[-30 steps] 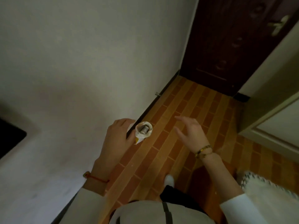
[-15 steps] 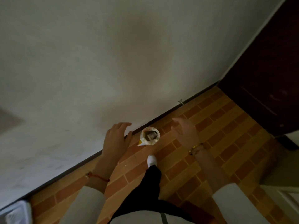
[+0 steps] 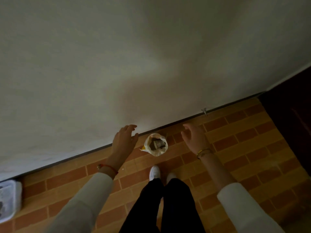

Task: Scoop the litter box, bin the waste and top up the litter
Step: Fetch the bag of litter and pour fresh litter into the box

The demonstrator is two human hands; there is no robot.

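Observation:
A small white bag (image 3: 155,144) with its mouth open stands on the brick-patterned floor against the base of the wall, dark contents visible inside. My left hand (image 3: 123,140) hovers just left of the bag with fingers relaxed, holding nothing. My right hand (image 3: 194,137) hovers to the bag's right, fingers spread and empty. Neither hand touches the bag. At the far left edge, part of a white plastic litter box (image 3: 9,200) shows on the floor.
A pale wall (image 3: 134,64) fills the upper view, meeting the floor at a dark skirting line. A dark wooden door (image 3: 292,118) stands at the right. My legs in black trousers and white shoes (image 3: 154,171) stand just behind the bag.
My left hand has let go of the bag, which now stands on the floor by the wall. The view has swung left and down, bringing the litter box into sight.

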